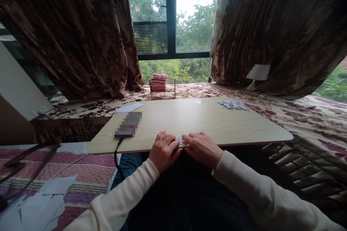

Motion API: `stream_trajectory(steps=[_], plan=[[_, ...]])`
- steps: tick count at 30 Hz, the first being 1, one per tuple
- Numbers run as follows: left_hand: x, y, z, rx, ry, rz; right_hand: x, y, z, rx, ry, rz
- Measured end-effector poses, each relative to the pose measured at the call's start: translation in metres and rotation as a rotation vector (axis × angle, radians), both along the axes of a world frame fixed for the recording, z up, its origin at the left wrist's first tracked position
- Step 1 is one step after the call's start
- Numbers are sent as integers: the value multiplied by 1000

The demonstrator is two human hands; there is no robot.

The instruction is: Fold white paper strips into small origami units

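Paper (180,140) between left hand (164,149) and right hand (202,148); at table edge (244,142)

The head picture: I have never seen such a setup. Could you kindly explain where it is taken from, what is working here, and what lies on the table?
There is no machine here. A camera worn on a person's head looks forward and down, so you see that person's own left hand and right hand. Both are at the near edge of the table, touching a small pale piece between them; the exact grip is hidden. On the table's far right lies a pile of small pale pieces. On its left are a white sheet and a dark, pixelated object with a black cable.
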State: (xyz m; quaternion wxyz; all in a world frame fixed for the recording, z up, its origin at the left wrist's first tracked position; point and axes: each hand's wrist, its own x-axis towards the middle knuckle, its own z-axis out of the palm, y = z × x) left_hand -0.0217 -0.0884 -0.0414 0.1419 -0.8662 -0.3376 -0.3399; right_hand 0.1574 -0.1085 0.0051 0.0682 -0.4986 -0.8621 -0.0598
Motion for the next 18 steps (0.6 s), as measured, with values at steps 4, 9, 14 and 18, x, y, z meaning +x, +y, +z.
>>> stream_trajectory(steps=[4,9,14,18], plan=[[1,-1,2,1,-8,18,6,-15,-5,72,-25,38],[3,-2,3,-6,-7,39,1,-23,-11,99,13,47],[4,-3,4,-5,3,47,-2,-21,-15,49,118,42],[3,-2,3,-8,5,48,2,-20,-20,72,159,28]])
